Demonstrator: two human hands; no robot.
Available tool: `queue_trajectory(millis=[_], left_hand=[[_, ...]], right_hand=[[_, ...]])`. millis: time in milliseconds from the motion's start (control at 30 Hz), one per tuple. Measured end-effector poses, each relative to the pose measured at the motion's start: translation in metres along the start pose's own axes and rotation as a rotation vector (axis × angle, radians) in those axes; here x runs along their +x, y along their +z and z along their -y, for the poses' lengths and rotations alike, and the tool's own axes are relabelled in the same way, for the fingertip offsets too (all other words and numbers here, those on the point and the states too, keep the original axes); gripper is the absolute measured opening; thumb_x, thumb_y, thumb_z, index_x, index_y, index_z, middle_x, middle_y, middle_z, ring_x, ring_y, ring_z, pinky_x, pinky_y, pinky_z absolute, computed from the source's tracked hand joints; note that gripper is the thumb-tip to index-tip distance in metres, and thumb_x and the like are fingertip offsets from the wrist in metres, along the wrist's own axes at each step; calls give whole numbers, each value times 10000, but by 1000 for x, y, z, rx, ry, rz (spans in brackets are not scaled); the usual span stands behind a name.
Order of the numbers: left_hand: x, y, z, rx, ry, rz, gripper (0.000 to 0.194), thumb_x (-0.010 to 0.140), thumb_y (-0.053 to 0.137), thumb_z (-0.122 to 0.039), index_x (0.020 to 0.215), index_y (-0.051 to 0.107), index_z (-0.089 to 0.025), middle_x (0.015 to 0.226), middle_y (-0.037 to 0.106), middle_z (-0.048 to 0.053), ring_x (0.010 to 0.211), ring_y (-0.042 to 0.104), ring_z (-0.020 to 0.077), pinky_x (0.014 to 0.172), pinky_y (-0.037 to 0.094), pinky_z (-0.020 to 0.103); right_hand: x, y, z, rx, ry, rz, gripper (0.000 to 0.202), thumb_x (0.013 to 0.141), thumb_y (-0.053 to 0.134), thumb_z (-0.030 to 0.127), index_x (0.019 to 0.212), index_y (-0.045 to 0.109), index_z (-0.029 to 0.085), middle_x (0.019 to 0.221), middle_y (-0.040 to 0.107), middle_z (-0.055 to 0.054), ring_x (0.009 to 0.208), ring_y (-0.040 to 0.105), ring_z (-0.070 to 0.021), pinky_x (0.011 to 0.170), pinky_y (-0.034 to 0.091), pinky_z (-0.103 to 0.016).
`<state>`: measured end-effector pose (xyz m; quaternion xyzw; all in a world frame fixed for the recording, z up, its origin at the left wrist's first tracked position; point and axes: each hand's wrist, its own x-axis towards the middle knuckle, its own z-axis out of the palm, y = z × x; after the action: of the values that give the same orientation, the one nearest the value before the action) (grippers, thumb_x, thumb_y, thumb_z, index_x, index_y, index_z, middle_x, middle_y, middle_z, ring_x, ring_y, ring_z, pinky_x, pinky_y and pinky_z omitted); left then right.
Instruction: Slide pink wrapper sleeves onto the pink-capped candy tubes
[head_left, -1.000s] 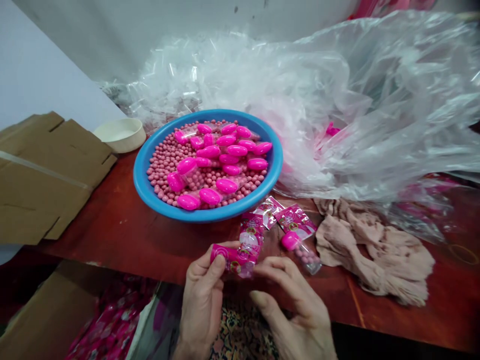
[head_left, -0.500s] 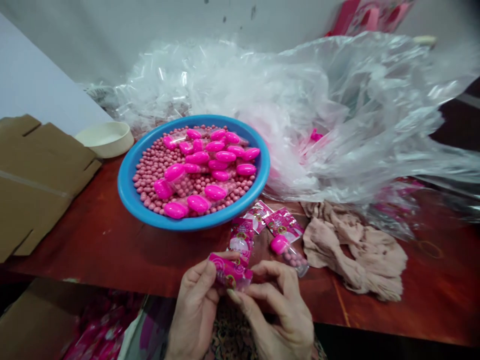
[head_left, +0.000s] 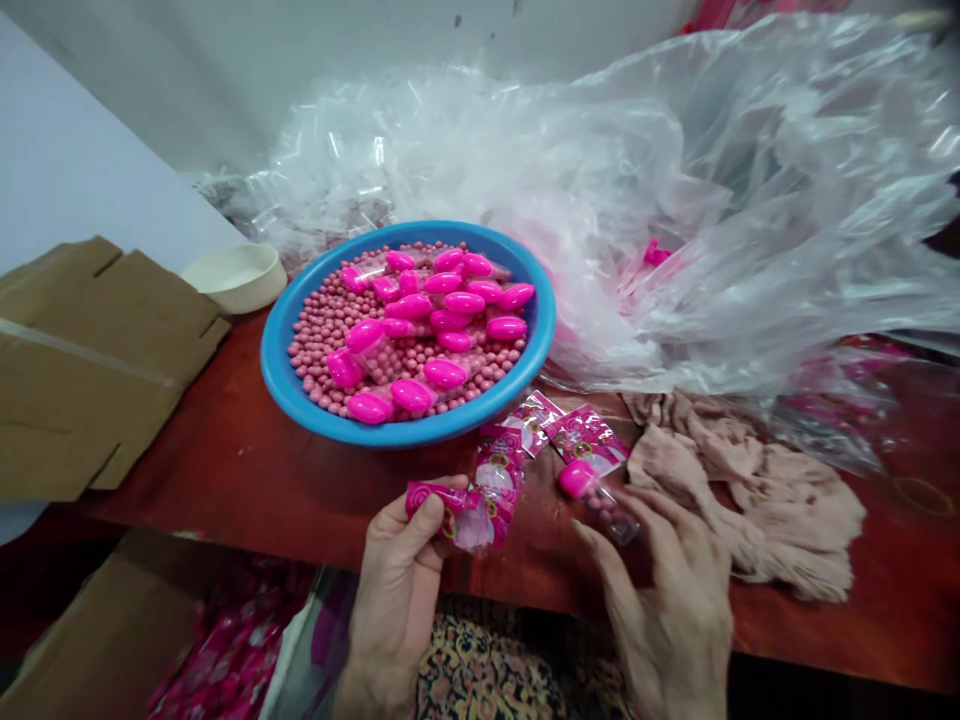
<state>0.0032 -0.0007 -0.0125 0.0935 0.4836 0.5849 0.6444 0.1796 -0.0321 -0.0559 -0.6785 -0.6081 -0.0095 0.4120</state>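
Between the thumb and fingers of my left hand (head_left: 401,580) is a small pink printed sachet (head_left: 456,515), held above the table's front edge. My right hand (head_left: 667,590) has its thumb and fingers apart around a clear bottle (head_left: 611,515) of pink beads with a bright pink cap (head_left: 577,479); whether the fingertips touch it I cannot tell. Flat behind the hands lie a few more pink sachets (head_left: 589,440). A blue basin (head_left: 274,375) holds loose pink beads (head_left: 322,345) and several pink-capped bottles (head_left: 444,373) lying on top.
Right of the bottle lies a crumpled beige cloth (head_left: 787,500). Clear plastic bags (head_left: 622,170) heap along the wall. At left are a cardboard box (head_left: 82,370) and a white bowl (head_left: 244,280). Below the table edge, another box holds pink packets (head_left: 229,640).
My right hand has let go of the sachet and moved right to the bottle, its fingers spreading. The sachet stays in my left hand. The view has shifted slightly.
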Motion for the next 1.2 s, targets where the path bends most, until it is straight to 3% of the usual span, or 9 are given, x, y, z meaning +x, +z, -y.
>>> queue_trajectory(millis=[100,233,400,633,867,1200], left_hand=[[-1,0,2,-33,-40,1,210,598,813,-194,776,752,-100,757,768,56,623,664,96,619,549,145],[-1,-3,3,-49,-44,-4,188,611,803,-174,781,753,-111,763,767,53,630,667,99,634,558,161],[-2,-2,4,-4,17,17,132,653,768,-170,774,754,-117,792,768,60,641,665,120,602,558,184],[-7,5,11,101,104,55,99,731,689,-146,803,757,-156,755,764,27,631,645,101,646,530,170],[-5,8,13,170,138,78,109,753,670,-163,816,758,-147,801,764,42,700,654,129,705,528,199],[-6,9,14,153,45,85,139,772,659,-212,840,760,-145,744,755,79,652,667,172,605,538,261]], right_hand=[[3,11,-14,-154,-43,49,442,940,372,431,1077,600,78,1010,582,-191,935,483,-315,782,452,-492],[-2,12,-14,-84,-48,59,404,932,413,389,1061,614,63,937,600,-161,861,527,-281,745,485,-432],[-8,-3,14,154,77,112,311,858,590,358,1075,613,137,1003,579,-76,840,602,-188,748,493,-295],[-12,-7,51,186,-33,99,268,870,582,221,1135,568,186,1016,545,-41,846,589,-128,773,487,-195],[-8,-12,39,247,-89,193,276,867,564,177,1141,562,207,1018,539,-38,840,593,-131,750,516,-200],[-4,-11,9,474,-78,346,332,846,586,167,1155,605,286,1005,528,-20,855,580,-137,757,533,-217]])
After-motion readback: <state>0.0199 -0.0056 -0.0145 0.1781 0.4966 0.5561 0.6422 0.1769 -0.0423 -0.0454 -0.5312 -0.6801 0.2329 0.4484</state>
